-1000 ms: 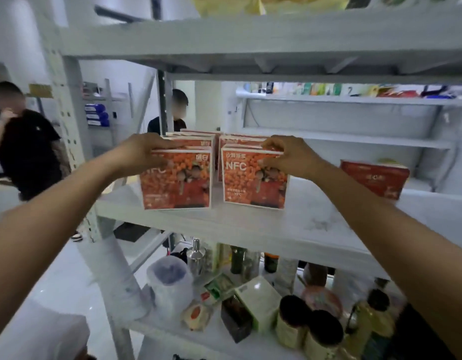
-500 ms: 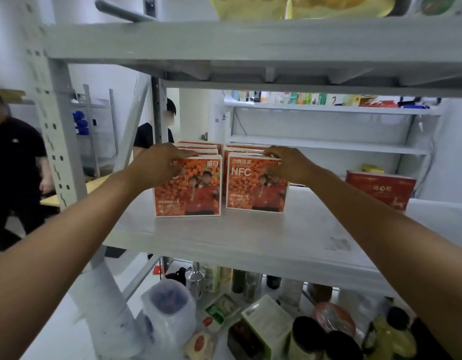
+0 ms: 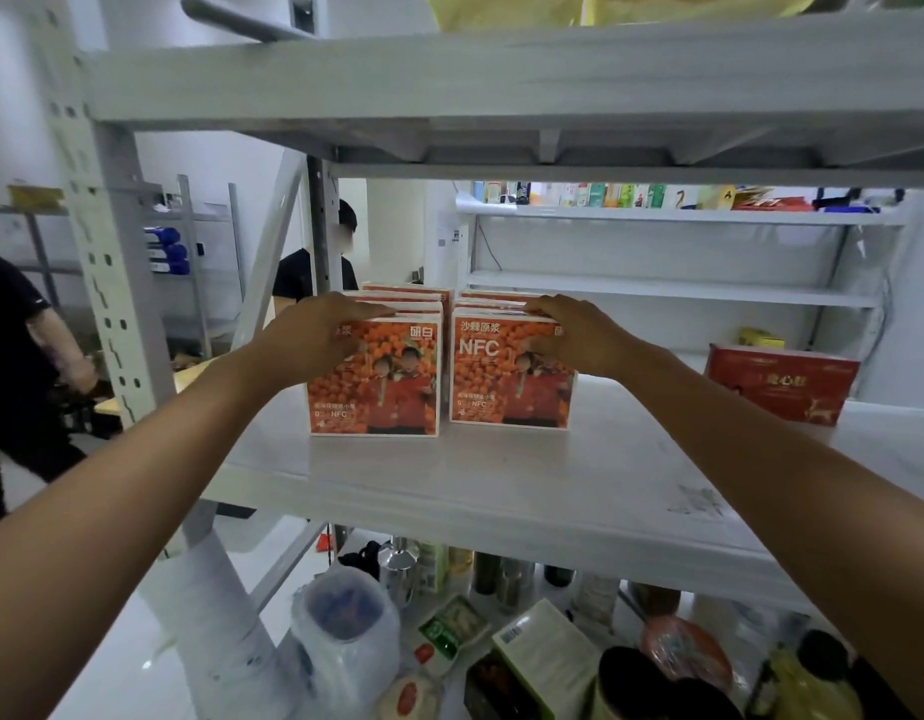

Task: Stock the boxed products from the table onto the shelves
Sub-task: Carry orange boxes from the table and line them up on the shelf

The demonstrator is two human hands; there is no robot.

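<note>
Two rows of orange boxes printed with fruit stand upright on the white middle shelf (image 3: 501,491), several boxes deep. My left hand (image 3: 319,335) grips the top of the front box of the left row (image 3: 381,392), fingers over its upper edge. My right hand (image 3: 574,337) grips the top right corner of the front box of the right row (image 3: 496,376), the one marked NFC. A narrow gap separates the two rows.
A red box (image 3: 782,381) stands further right on the same shelf. The upper shelf beam (image 3: 501,80) runs close overhead. Bottles, jars and cartons (image 3: 548,652) crowd the shelf below. Two people in black (image 3: 314,267) stand behind the rack at left.
Both hands pushed the two front boxes deeper onto the shelf against the rows behind. My view moved closer and slightly right.
</note>
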